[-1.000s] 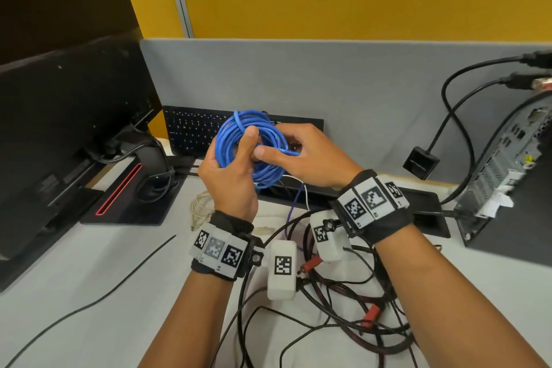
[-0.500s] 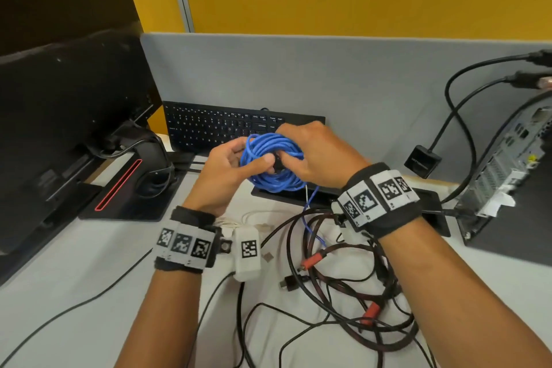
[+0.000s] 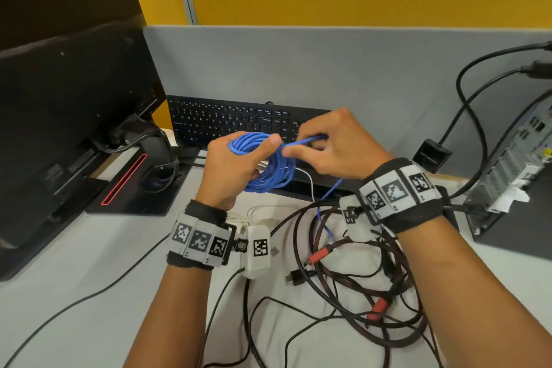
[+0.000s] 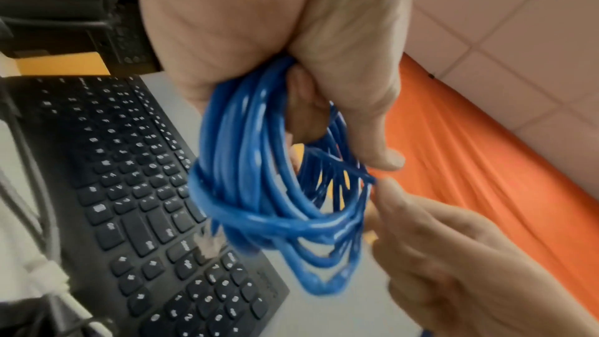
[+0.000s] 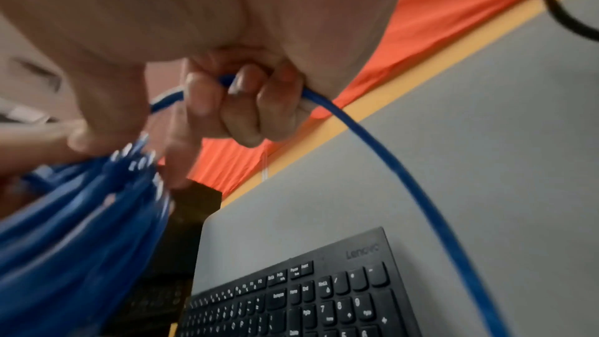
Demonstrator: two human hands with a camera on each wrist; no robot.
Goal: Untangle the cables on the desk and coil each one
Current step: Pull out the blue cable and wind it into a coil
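Low and right of centre on the worktop the dark tangle of cables sprawls, red plugs showing, none of it sorted or coiled yet. Mid-frame, above it, the blue cable is nearly wound: the left hand grips the bundle of loops, the right hand pinches its free tail, which trails down into the tangle. One coil close to finished, I'd say; the rest awaits.

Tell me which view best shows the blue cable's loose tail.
The head view: the blue cable's loose tail runs from the right hand down into the desk tangle. The right wrist view shows only a blurred stretch leaving the fingers; the left wrist view shows the coil, not the tail.
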